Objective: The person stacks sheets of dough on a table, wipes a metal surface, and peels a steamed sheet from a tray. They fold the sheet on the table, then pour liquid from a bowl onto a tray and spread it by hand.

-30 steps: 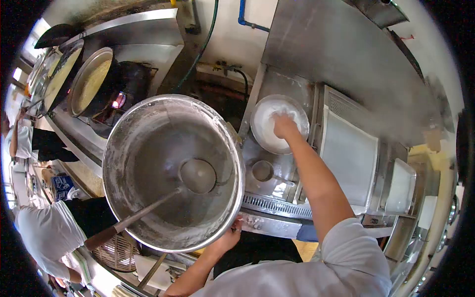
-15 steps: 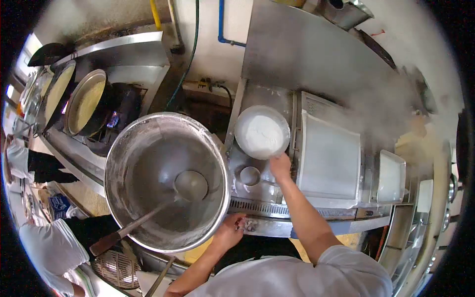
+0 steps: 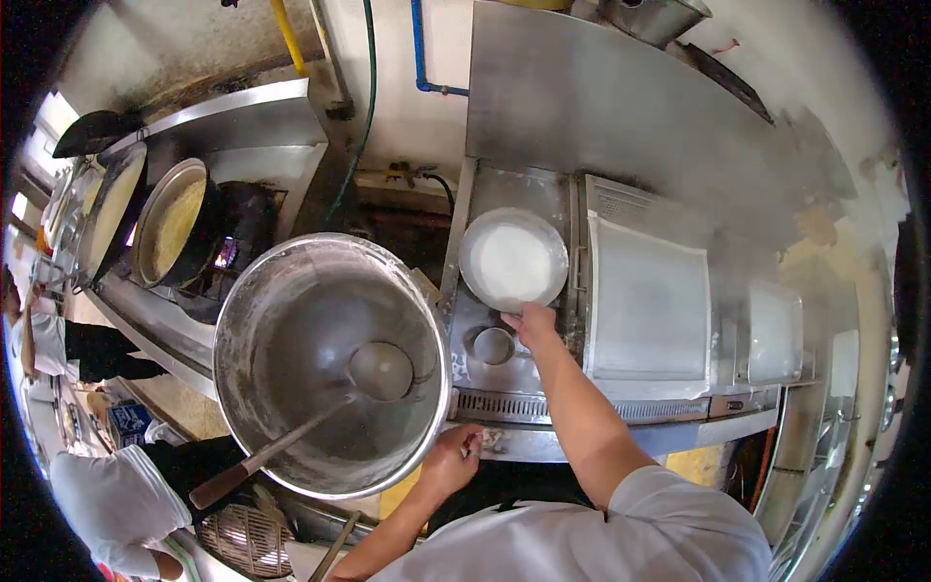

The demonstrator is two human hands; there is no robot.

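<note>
**Hands at round pan and big pot, steam counter**

Right hand reaches forward over the steel counter and meets the near rim of the round metal pan. Fingers curl at the rim; whether they pinch it or only touch it cannot be told from this view. Pan holds a thin, even white layer and sits at the far side of the counter, just left of the rectangular white tray. Small round cup stands just left of the right hand, near side of the pan, apart from it.

Left hand is low and near, at the near-right rim of the large steel pot. Fingers are bent against the pot's edge and the counter lip; grip not clearly visible, so a firm hold cannot be confirmed. Pot is wide, its inner wall streaked with white residue. Ladle lies inside, bowl near the pot's centre, long handle running out over the near-left rim.

Second white tray sits to the right of the first, in haze or steam. Far left: two wide pans of pale yellow contents over a burner with visible flame. Person in a white shirt stands at the near left.
</note>
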